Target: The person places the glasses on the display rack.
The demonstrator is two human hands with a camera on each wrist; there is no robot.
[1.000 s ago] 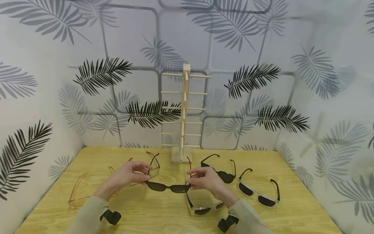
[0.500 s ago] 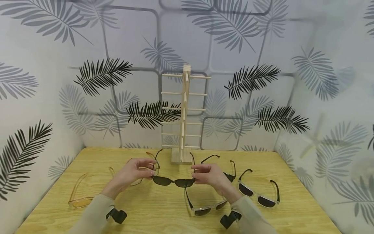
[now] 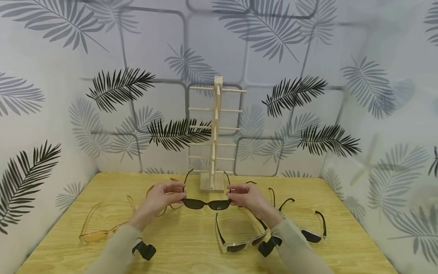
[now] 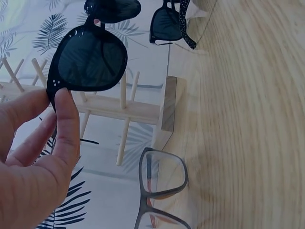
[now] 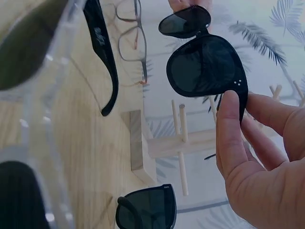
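Note:
Black-framed sunglasses [image 3: 193, 204] are held between both hands in the head view, lenses toward me and temples stretched away toward the wooden rack [image 3: 215, 125]. My left hand [image 3: 164, 198] pinches the left hinge end between thumb and fingers. At the opposite hinge, my right hand [image 3: 245, 196] grips in the same way. The left wrist view shows the dark lens [image 4: 93, 62] well above the tabletop, with the rack behind. The temples open out just in front of the rack's base [image 3: 207, 182]. From the right wrist, small silver dots show beside the lens [image 5: 205, 67].
Clear-framed sunglasses [image 3: 236, 248] lie on the table [image 3: 178, 251] below the hands. Another dark-lensed pair [image 3: 311, 236] lies farther right, partly behind the right sleeve. Orange-tinted glasses [image 3: 96, 237] lie at left, and grey-framed glasses [image 4: 143, 200] lie near the left hand. A patterned backdrop surrounds the table.
Both hands have carried the black sunglasses forward and slightly right, closer to the rack. The right arm now covers more of the glasses lying on the right.

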